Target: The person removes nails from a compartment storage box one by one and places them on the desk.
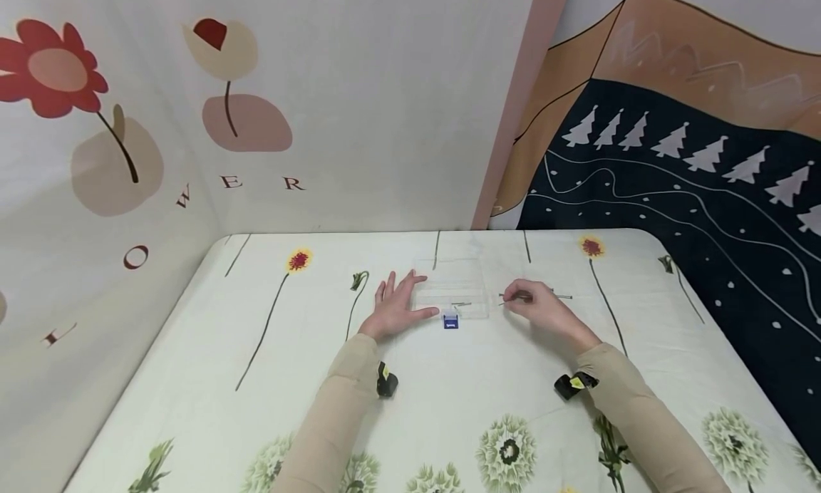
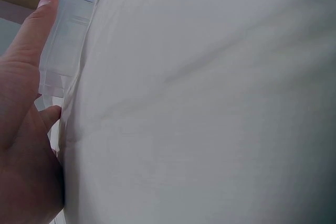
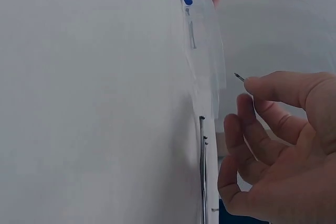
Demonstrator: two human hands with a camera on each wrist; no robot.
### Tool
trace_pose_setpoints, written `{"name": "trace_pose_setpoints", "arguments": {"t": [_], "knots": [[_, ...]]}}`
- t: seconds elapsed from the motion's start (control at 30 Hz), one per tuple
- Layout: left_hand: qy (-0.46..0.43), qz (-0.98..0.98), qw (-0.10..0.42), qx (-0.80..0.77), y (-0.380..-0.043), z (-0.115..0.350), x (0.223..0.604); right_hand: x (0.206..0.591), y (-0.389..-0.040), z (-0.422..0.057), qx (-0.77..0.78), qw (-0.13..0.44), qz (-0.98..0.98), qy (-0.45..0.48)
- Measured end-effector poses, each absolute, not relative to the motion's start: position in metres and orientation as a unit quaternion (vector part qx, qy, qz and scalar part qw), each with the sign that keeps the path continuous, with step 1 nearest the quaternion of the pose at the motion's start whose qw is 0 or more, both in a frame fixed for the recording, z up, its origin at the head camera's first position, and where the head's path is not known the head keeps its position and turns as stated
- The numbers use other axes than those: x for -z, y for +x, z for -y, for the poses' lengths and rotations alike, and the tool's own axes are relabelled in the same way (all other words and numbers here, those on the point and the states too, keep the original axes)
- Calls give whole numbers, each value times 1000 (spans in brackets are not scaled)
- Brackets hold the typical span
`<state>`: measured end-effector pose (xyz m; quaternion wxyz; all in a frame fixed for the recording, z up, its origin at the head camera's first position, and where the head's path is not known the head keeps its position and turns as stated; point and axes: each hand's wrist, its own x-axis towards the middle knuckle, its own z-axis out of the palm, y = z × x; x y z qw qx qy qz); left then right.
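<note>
A clear plastic box [image 1: 474, 309] with a blue latch [image 1: 451, 322] lies on the table, its lid [image 1: 449, 271] laid back behind it. Inside are thin metal pieces [image 1: 460, 304]. My left hand [image 1: 399, 309] touches the box's left side, fingers spread and thumb [image 2: 32, 32] along the front. Right of the box, my right hand [image 1: 539, 304] pinches a thin metal nail between thumb and index finger; only the pointed tip of the nail [image 3: 239, 76] shows in the right wrist view. Beneath that hand, several long, headed metal nails [image 3: 203, 166] lie on the table.
A white cloth with printed flowers covers the table [image 1: 449, 379]. Behind it hangs a pale printed curtain [image 1: 385, 122], with a dark tree-patterned cloth [image 1: 641, 165] at the right. Both wrists wear small black cameras [image 1: 387, 380].
</note>
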<state>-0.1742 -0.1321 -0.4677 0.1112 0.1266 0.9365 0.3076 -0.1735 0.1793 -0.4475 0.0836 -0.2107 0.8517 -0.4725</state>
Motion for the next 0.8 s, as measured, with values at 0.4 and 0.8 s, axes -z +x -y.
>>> {"name": "trace_pose_setpoints", "arguments": {"t": [0.4, 0.8], "knots": [[130, -936, 104, -311, -174, 133, 468, 446, -172, -191, 463, 78, -865, -179], [130, -934, 105, -315, -174, 133, 468, 449, -174, -198, 427, 73, -884, -175]]}}
